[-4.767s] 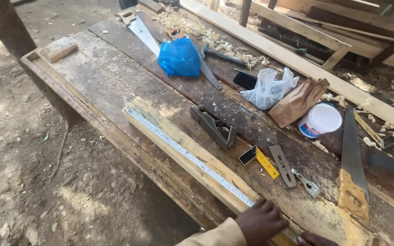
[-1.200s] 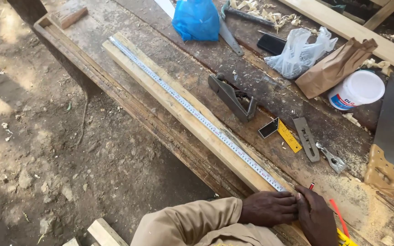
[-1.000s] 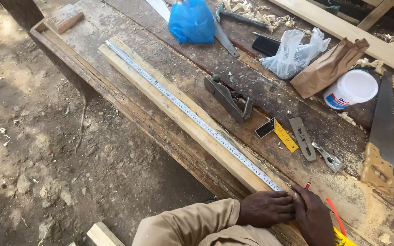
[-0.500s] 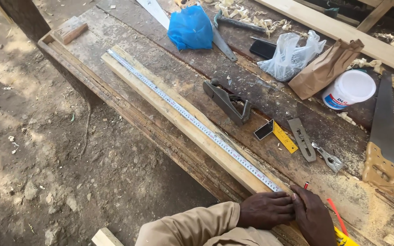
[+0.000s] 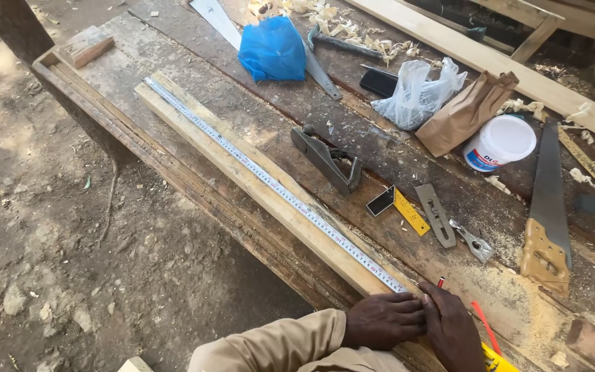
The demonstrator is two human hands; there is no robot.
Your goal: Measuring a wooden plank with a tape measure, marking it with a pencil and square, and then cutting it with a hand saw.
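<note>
Tape measure (image 5: 270, 180) runs flat along the pale timber strip (image 5: 242, 172), which lies by the workbench's (image 5: 139, 48) front edge. Left hand (image 5: 383, 320) presses flat, fingers extended, on the tape's near end; right hand (image 5: 454, 331) sits touching it, fingers curled down, a red pencil tip (image 5: 441, 282) just beyond. This looks like marking a length; the mark calls for a steady tape. Plane (image 5: 326, 158), square (image 5: 401, 207) and handsaw (image 5: 547, 207) lie further back, nothing blocking.
</note>
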